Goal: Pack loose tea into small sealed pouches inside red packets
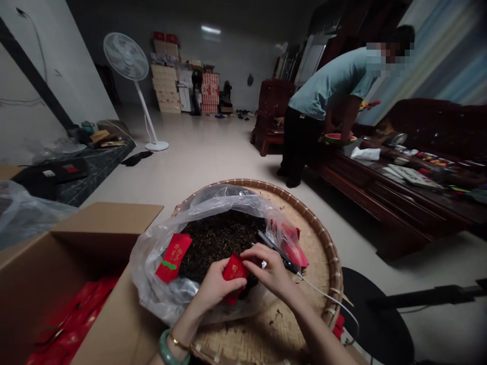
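Note:
My left hand (218,284) grips a small red packet (235,271) with gold characters, its thumb across the front. At the packet's upper right edge, the fingers of my right hand (268,266) are pinched together. Below both hands is a clear plastic bag (152,263), open and full of dark loose tea leaves (220,233). Another red packet with a green mark (174,257) lies on the bag's left side. Just behind my right hand rests a slim dark tool (279,251) with a white cord. The bag sits on a round woven bamboo tray (319,228).
An open cardboard box (110,218) at left holds several red packets (76,314). More red packets (291,243) lie right of the bag. A black round stand base (376,319) is at right. Beyond are a white fan (127,58) and a person (327,91) bending over a wooden table (350,177).

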A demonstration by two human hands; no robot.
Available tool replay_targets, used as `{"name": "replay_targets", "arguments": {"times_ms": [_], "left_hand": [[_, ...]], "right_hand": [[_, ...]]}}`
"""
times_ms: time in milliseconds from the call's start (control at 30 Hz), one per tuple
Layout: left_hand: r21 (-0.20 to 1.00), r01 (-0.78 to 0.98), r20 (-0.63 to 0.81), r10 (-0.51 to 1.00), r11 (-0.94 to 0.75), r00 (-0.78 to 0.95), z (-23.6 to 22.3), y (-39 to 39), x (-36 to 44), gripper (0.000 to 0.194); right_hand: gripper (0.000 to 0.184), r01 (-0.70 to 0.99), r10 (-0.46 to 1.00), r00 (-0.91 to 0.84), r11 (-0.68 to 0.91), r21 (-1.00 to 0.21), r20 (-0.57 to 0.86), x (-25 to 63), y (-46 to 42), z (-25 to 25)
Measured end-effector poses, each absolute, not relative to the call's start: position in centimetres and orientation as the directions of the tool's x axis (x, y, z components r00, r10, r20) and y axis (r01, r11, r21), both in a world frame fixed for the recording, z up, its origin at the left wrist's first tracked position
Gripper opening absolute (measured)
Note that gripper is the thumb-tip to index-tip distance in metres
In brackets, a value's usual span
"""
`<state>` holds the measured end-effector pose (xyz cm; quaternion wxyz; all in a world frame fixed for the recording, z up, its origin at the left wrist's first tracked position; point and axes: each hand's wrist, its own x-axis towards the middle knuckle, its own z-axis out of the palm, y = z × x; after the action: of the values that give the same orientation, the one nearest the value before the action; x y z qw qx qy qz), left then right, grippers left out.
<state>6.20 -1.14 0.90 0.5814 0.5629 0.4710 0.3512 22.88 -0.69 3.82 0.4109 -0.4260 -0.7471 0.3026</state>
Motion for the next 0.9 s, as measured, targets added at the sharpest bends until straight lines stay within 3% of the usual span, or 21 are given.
{"name": "replay_targets", "arguments": {"times_ms": [133, 300, 533, 667, 800, 900], "left_hand": [[0.974, 0.212, -0.138, 0.944, 0.075, 0.301, 1.2, -1.4, 6.5, 0.022], [0.953, 0.301, -0.116, 0.945, 0.020, 0.306, 1.3, -1.7, 6.7, 0.019], [0.950, 0.310, -0.122, 0.945, 0.023, 0.303, 1.2, -1.8, 6.4, 0.023], [0.949, 0.315, -0.092, 0.957, 0.001, 0.274, 0.7, -2.0, 6.4, 0.021], [0.957, 0.254, 0.105, 0.983, -0.140, 0.148, 0.1, -2.4, 6.3, 0.036], [0.871, 0.341, 0.377, 0.926, -0.353, -0.004, 0.1, -2.5, 6.0, 0.023]], "right_hand": [[0.006, 0.433, 0.887, -0.289, 0.457, -0.777, 0.361, 22.8, -1.0, 4.3], [0.015, 0.460, 0.887, -0.279, 0.460, -0.759, 0.368, 22.5, -1.4, 4.5], [0.008, 0.351, 0.944, -0.229, 0.307, -0.885, 0.236, 22.6, -1.3, 3.9], [0.010, 0.337, 0.942, -0.235, 0.309, -0.889, 0.238, 23.0, -1.4, 3.8], [0.009, 0.382, 0.926, -0.205, 0.374, -0.845, 0.317, 23.1, -1.9, 4.0], [0.009, 0.409, 0.900, -0.192, 0.436, -0.801, 0.392, 22.9, -2.4, 4.1]]}}
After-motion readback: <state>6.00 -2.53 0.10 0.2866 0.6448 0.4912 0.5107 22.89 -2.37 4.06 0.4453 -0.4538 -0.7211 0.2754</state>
